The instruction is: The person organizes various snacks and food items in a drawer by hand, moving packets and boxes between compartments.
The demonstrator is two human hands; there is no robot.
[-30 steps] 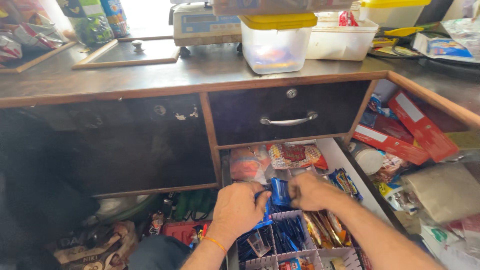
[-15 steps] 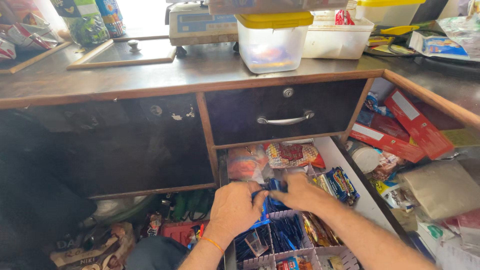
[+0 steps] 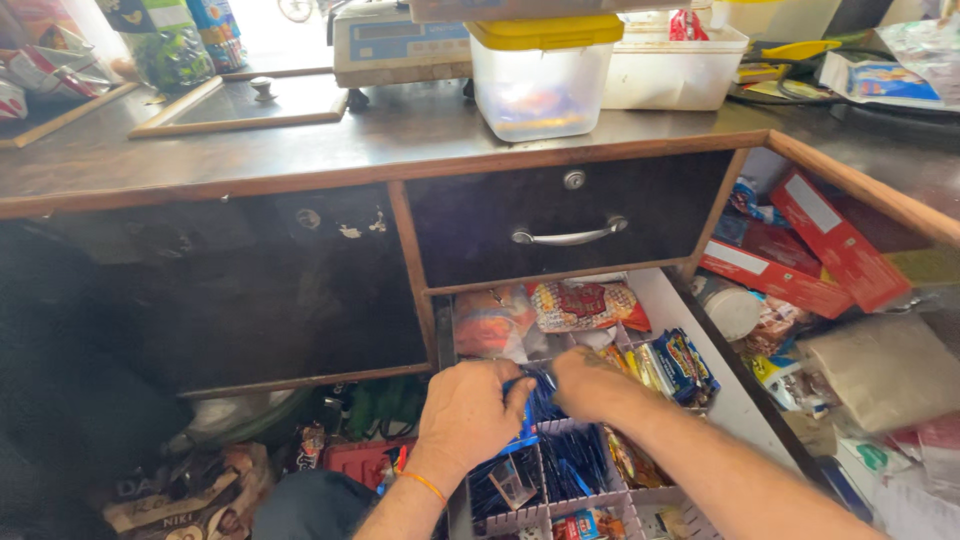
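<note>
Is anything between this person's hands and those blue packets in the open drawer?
Nothing visible. The left hand and right hand are already on the blue packets, above the white divided tray in the open drawer. The fingertips are hidden among the packets.

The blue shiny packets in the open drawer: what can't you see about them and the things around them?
Head view:
- Dark blue foil packets: the left hand and right hand cover them, so their number and the grip cannot be told.
- White plastic divider tray: its near part is cut off by the bottom edge.
- Clear plastic tub with yellow lid: its cloudy walls blur the contents.
</note>
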